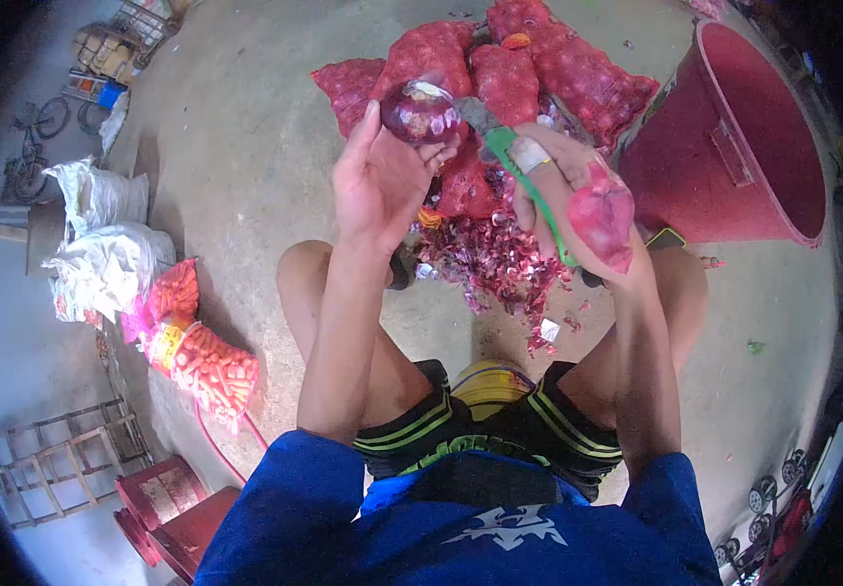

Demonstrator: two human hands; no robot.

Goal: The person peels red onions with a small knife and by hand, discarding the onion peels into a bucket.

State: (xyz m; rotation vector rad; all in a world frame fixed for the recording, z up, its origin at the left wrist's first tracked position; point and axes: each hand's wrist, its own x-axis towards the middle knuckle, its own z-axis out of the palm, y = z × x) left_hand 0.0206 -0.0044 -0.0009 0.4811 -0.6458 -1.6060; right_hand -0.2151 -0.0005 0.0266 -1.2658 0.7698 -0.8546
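Note:
My left hand (pixel 382 181) is raised at the upper middle, its fingers round a dark red onion (pixel 419 115) with a pale patch on its top. Just right of it, my right hand (pixel 568 186) is closed on a green-handled knife (pixel 529 181), whose short, dirty blade points left and nearly meets the onion. A light band wraps one finger of that hand. A pinkish-red patch, perhaps a torn glove or onion skin, covers the back of the hand. Onion peels (pixel 499 259) lie on the floor below and between both hands.
Red mesh sacks of onions (pixel 431 59) lie ahead. A large red tub (pixel 704 166) stands at the right. White sacks (pixel 114 259) and a bag of carrots (pixel 211 366) are at the left. Red stools (pixel 163 493) are at the lower left, and a bicycle (pixel 36 146) stands farther off.

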